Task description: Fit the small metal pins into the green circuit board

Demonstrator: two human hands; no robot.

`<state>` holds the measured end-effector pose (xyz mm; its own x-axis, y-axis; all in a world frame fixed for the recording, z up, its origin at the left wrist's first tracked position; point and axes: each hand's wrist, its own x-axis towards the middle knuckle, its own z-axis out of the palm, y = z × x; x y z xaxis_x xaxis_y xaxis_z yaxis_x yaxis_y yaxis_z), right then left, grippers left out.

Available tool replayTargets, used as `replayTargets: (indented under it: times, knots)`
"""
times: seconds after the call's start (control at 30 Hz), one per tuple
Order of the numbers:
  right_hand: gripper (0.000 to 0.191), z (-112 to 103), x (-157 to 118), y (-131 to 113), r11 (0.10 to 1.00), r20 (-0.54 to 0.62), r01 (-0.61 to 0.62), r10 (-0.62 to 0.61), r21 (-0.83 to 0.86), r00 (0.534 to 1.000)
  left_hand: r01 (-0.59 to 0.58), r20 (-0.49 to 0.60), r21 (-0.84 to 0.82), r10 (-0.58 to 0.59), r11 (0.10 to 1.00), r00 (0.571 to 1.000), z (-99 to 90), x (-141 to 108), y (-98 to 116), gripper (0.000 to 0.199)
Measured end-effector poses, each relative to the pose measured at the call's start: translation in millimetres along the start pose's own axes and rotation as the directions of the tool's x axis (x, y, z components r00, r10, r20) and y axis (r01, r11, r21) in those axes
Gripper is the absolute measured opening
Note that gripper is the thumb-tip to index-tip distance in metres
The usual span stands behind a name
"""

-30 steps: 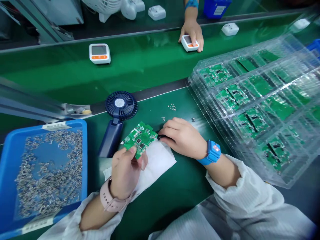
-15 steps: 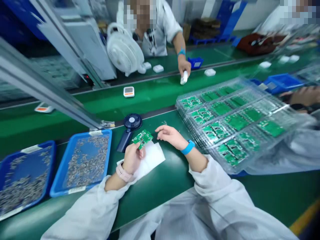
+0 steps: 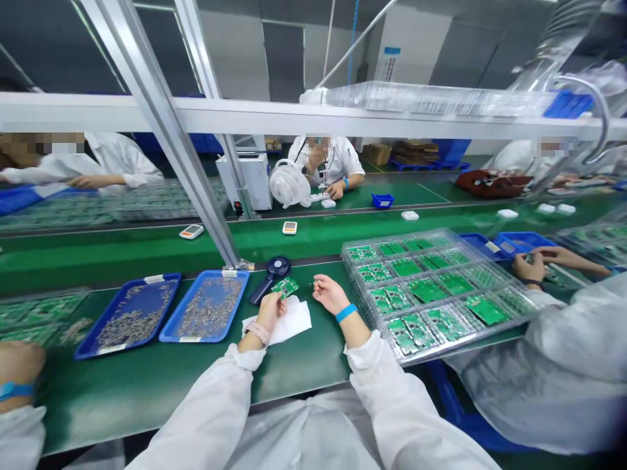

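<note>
My left hand (image 3: 271, 312), with a pink band at the wrist, grips a small green circuit board (image 3: 285, 287) by its near edge. Under that hand lies a white sheet (image 3: 296, 320), perhaps paper or cloth. A dark blue handheld fan (image 3: 278, 267) rests just behind the board. To the right, my right hand (image 3: 331, 295), with a blue wrist strap, hovers over the green table, apart from the board. Its thumb and fingertips are pinched together; anything between them is too small to name.
Blue trays (image 3: 206, 307) of small metal parts stand on my left. A stack of clear plastic trays (image 3: 377, 326) holding green boards is on my right. Beyond, a green conveyor (image 3: 264, 245) carries white devices (image 3: 290, 228). A metal post (image 3: 196, 170) rises ahead; co-workers sit across and beside me.
My view has tilted up and swung left. The fingers of my right hand have drawn together. My left hand keeps the board. Across the conveyor, a co-worker's hand has pulled back.
</note>
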<state>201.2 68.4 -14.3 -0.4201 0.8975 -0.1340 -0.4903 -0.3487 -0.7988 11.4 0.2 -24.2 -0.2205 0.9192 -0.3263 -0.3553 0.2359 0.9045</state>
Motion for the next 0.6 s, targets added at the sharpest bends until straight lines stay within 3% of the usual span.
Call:
replayTargets:
  times: [0.3,0.6]
  knots:
    - [0.023,-9,8,5,0.999,-0.053,-0.031,0.029,-0.035,0.998,0.056,-0.116,0.063,-0.049,0.996,0.992,2.8,2,0,0.036]
    - [0.019,-7,11,8,0.977,-0.013,-0.004,0.001,-0.214,1.000,-0.017,-0.087,0.098,0.026,0.995,0.996,3.9,6,-3,0.035]
